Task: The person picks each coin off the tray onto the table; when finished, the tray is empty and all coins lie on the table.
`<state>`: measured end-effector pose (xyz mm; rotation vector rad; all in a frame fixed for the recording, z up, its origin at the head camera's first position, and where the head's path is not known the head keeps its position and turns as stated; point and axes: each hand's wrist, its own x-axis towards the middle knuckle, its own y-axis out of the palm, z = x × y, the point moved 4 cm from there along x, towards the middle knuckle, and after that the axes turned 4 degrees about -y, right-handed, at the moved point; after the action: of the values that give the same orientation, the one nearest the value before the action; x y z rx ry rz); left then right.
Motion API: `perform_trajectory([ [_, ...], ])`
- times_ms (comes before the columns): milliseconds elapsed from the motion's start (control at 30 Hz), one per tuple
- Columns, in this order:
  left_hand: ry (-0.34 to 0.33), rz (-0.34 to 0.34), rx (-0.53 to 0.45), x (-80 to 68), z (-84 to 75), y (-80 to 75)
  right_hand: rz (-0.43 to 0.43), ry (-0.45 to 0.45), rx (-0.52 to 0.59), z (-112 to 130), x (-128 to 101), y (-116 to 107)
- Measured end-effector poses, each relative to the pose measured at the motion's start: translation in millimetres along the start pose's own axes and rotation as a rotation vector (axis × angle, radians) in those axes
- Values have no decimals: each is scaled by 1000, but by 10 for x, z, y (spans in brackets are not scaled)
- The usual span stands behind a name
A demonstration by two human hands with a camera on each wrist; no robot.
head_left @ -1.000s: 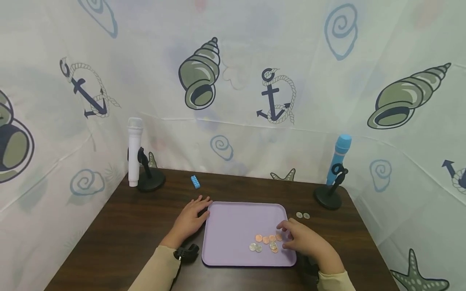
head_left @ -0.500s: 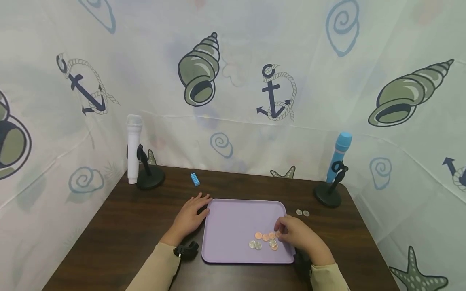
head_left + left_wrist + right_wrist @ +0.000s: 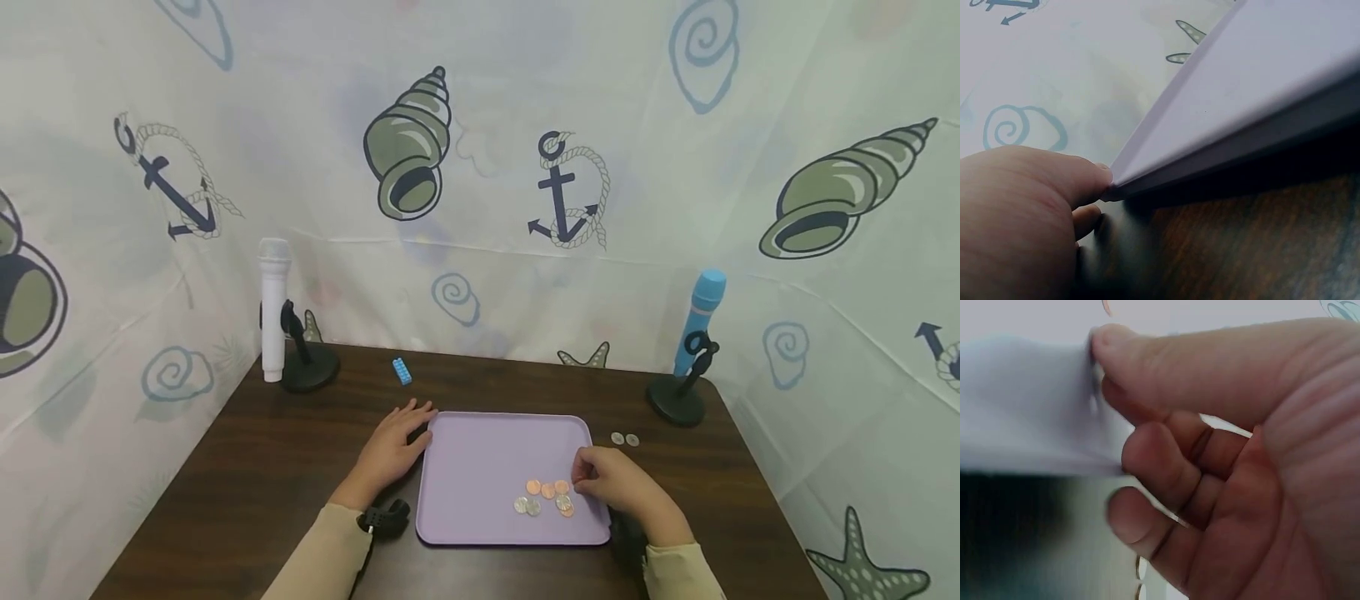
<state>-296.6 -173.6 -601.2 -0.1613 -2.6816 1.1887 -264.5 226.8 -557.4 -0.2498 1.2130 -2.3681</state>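
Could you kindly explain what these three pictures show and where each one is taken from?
No machine here: a person works with two bare hands. The wide picture comes from a head camera; the two close-ups come from cameras on each wrist. On the dark table lies a purple tray with copper and silver coins; two more coins lie beside it. The left hand rests against the tray's left edge. The right hand, fingers curled, is at the coins; whether it pinches one is unclear. Two toy microphones on stands and a blue brick stand behind.

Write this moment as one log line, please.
left hand: rests at tray left edge | right hand: fingers curled over coins on tray | two coins on table
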Motion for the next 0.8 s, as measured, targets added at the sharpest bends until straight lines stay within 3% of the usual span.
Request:
perform_trajectory([
  [167,-27,6,-16,-72,35,85,-91,-30,-47,-99,1,-49],
  [300,-37,5,-27,-61,41,137,-190,5,3,-264,-16,-176],
  [433,-19,-9,-24,-19,20,125,-306,73,183,-491,-133,-371],
  [667,-19,-8,-5,-28,10,72,-654,180,642,-1076,-524,-567],
  [800,-6,-24,1,-10,2,28,-747,246,830,-1276,-639,-577],
])
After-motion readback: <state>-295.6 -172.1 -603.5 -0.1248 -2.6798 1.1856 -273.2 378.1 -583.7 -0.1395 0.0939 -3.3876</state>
